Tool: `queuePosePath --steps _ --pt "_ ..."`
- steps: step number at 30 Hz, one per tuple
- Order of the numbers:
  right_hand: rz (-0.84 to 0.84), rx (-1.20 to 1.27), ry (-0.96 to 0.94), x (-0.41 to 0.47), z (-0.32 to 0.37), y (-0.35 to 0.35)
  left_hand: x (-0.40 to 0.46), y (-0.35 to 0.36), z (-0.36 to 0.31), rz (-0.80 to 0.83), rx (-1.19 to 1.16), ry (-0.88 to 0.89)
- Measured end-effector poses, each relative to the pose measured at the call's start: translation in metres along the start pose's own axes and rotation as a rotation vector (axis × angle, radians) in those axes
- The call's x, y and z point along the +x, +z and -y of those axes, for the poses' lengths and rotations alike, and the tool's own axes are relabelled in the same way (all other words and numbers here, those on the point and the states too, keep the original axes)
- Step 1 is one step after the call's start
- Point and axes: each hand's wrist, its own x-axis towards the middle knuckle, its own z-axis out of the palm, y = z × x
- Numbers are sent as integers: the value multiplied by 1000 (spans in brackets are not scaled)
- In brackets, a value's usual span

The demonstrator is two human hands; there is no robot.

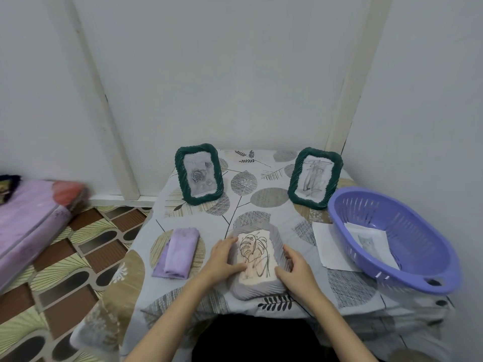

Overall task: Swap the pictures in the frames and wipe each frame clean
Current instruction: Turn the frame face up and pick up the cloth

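Note:
A grey rope-edged frame (257, 290) lies flat at the table's front centre, showing a leaf line drawing (254, 253). My left hand (226, 259) rests on the frame's left edge with its thumb on the picture. My right hand (296, 267) holds the frame's right edge, fingers curled over the rim. Two dark green frames stand at the back: the left one (199, 174) holds a rose picture, the right one (315, 177) a grey sketch. A folded lilac cloth (179, 253) lies left of the grey frame.
A purple slotted basket (423, 276) at the right holds a printed picture (369, 241) and sits partly on a white sheet (328, 246). The table has a leaf-patterned cloth (261, 194) and stands against white walls. A purple mattress (28, 220) lies on the floor at left.

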Motion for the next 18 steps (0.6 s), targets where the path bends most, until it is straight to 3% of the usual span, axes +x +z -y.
queuePosePath --steps 3,4,7,9,11,12,14,18 --pt "41 -225 -53 0 -1 0 -1 -3 0 27 80 34" --pt "54 -260 -47 -1 0 0 -1 -5 0 -33 152 43" --pt "53 -337 -53 -3 -1 4 -8 -21 3 -510 393 -43" --pt "47 -366 -78 -3 -4 5 -13 -43 12 -663 376 -332" --pt "35 -376 -106 -2 -8 6 -14 -63 25 -538 276 -574" --pt "31 -375 -110 -1 -10 5 -14 -68 29 -467 233 -606" --pt "37 -371 -106 1 -10 5 -14 -73 32 -436 186 -559" --pt "37 -370 -117 0 -11 5 -16 -71 25 -497 339 -573"
